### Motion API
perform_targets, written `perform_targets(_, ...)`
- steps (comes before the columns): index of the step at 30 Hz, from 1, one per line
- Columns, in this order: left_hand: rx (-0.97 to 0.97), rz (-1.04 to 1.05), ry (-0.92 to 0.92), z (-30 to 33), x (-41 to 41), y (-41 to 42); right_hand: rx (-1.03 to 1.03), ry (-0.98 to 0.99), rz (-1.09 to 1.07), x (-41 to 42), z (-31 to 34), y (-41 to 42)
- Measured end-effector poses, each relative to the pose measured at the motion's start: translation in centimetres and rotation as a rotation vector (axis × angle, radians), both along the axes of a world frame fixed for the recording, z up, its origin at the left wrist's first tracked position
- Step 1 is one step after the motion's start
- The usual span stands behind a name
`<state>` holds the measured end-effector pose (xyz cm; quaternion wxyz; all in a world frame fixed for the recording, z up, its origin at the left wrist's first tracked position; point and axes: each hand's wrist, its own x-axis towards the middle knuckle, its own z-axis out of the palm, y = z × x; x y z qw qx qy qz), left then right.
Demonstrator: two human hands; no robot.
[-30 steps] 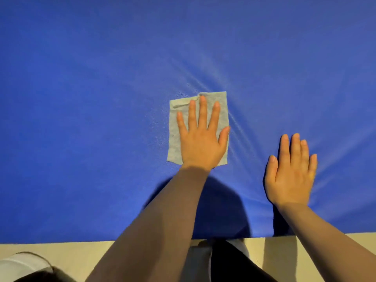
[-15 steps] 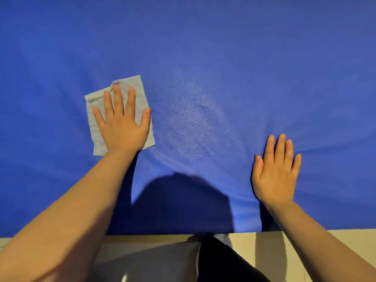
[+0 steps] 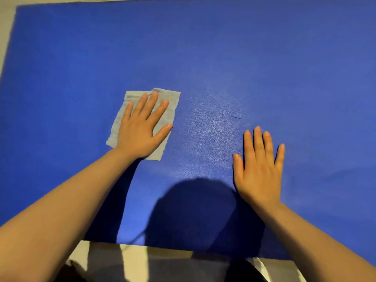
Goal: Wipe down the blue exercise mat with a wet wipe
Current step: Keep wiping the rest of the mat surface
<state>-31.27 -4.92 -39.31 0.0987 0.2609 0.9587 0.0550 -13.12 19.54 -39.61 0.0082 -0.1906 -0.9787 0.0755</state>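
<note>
A large blue exercise mat (image 3: 203,58) with a fine leathery grain fills nearly the whole view, lying flat on a pale beige floor (image 3: 6,27) that shows along the mat's edges at 9, 12 and 6 o'clock. On the mat, a little toward 9 o'clock from its middle, lies a thin pale grey rectangular wet wipe (image 3: 173,104), spread flat with a small fold along its far edge. The left hand (image 3: 140,129) presses palm-down on the wipe, fingers (image 3: 151,102) straight and spread apart, the thumb pointing toward 3 o'clock; the hand covers most of the wipe, whose corners show around it. The right hand (image 3: 259,169) rests palm-down straight on the bare mat at about 4 o'clock from the wipe and well apart from it, its fingers straight and close together, gripping nothing. Between the two hands the mat's surface carries a lighter, slightly shiny patch, with a short dark mark (image 3: 235,117) at its 2 o'clock side. A dark shadow of the person falls on the mat's near edge at 6 o'clock, between the two bare forearms. Dark clothing (image 3: 183,269) shows at the bottom.
</note>
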Motion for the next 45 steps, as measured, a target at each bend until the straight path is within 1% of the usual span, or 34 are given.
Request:
perform_targets(1,-0.013,0.114,0.007,0.1,-1.5,-1.5,0.006,0.003,0.002,-0.1,0.0,-0.2)
perform_targets(4,-0.091,0.587,0.015,0.9,-5.1,-5.0,0.023,0.005,0.003,-0.6,0.0,-0.6)
perform_targets(6,-0.111,0.765,-0.016,0.9,-6.1,-4.1,0.032,-0.008,-0.005,-0.4,-0.1,-0.6)
perform_targets(7,-0.117,0.793,-0.02,0.9,-6.2,-2.5,0.037,-0.014,-0.006,-0.4,0.0,-0.6)
perform_targets(8,-0.131,0.773,-0.019,0.8,-6.0,-0.5,0.04,-0.022,-0.006,-0.4,0.0,-0.6)
perform_targets(9,-0.142,0.709,-0.015,0.5,-5.4,1.8,0.041,-0.035,-0.006,-0.4,0.1,-0.7)
perform_targets(12,-0.078,0.483,0.011,-0.1,-3.4,8.3,0.046,-0.036,0.001,-0.6,0.1,-0.7)
perform_targets(15,-0.062,0.357,0.005,-0.2,-2.5,12.9,0.057,-0.039,-0.002,-0.5,0.0,-0.7)
perform_targets(16,-0.052,0.251,0.007,-0.4,-1.8,14.2,0.057,-0.035,0.0,-0.5,0.0,-0.7)
perform_targets(19,0.035,-0.224,0.019,0.0,1.9,17.4,0.062,-0.017,0.003,-0.5,-0.1,-0.6)
perform_targets(20,0.038,-0.331,0.017,0.1,2.6,17.6,0.067,-0.002,0.003,-0.5,-0.1,-0.5)
perform_targets(21,0.043,-0.393,0.021,-0.1,2.5,17.2,0.068,0.008,0.009,-0.6,-0.1,-0.4)
perform_targets(23,0.071,-0.416,0.043,-0.5,0.8,15.0,0.062,0.006,0.012,-0.7,-0.2,-0.4)
perform_targets(24,0.065,-0.374,0.062,-0.7,-0.4,13.4,0.059,0.009,0.006,-0.7,-0.2,-0.5)
perform_targets(26,0.033,-0.194,0.082,-0.6,-2.9,9.6,0.057,0.017,-0.003,-0.7,-0.3,-0.6)
perform_targets(29,-0.024,0.141,0.004,-0.2,-5.0,4.1,0.024,0.001,-0.004,-0.8,-0.1,-0.6)
perform_targets(31,-0.028,0.239,0.012,0.2,-4.9,2.5,-0.028,-0.008,-0.003,-0.8,0.2,-0.6)
perform_targets(32,-0.028,0.247,0.029,0.2,-4.8,2.3,-0.094,0.012,-0.013,-0.8,0.4,-0.5)
perform_targets(33,-0.026,0.253,0.04,0.3,-4.8,2.4,-0.212,0.059,-0.043,-1.0,0.7,-0.3)
perform_targets(35,-0.029,0.295,0.028,0.3,-4.6,3.2,-0.52,0.151,-0.144,-1.3,1.8,0.7)
perform_targets(36,-0.023,0.312,0.022,0.3,-4.1,4.2,-0.606,0.21,-0.198,-1.4,2.2,1.8)
perform_targets(37,-0.001,0.29,0.025,0.2,-3.0,5.7,-0.628,0.276,-0.257,-1.5,2.5,2.9)
perform_targets(38,0.037,0.213,0.034,0.1,-1.5,7.7,-0.628,0.333,-0.323,-1.8,2.7,4.2)
perform_targets(41,0.139,-0.138,0.037,-0.3,5.4,15.7,-0.64,0.412,-0.535,-3.1,3.2,7.6)
perform_targets(43,0.162,-0.286,0.001,-0.2,8.5,20.4,-0.64,0.43,-0.598,-3.5,3.5,9.0)
perform_targets(45,0.151,-0.382,-0.004,-0.3,8.2,23.0,-0.634,0.439,-0.607,-3.6,3.7,9.6)
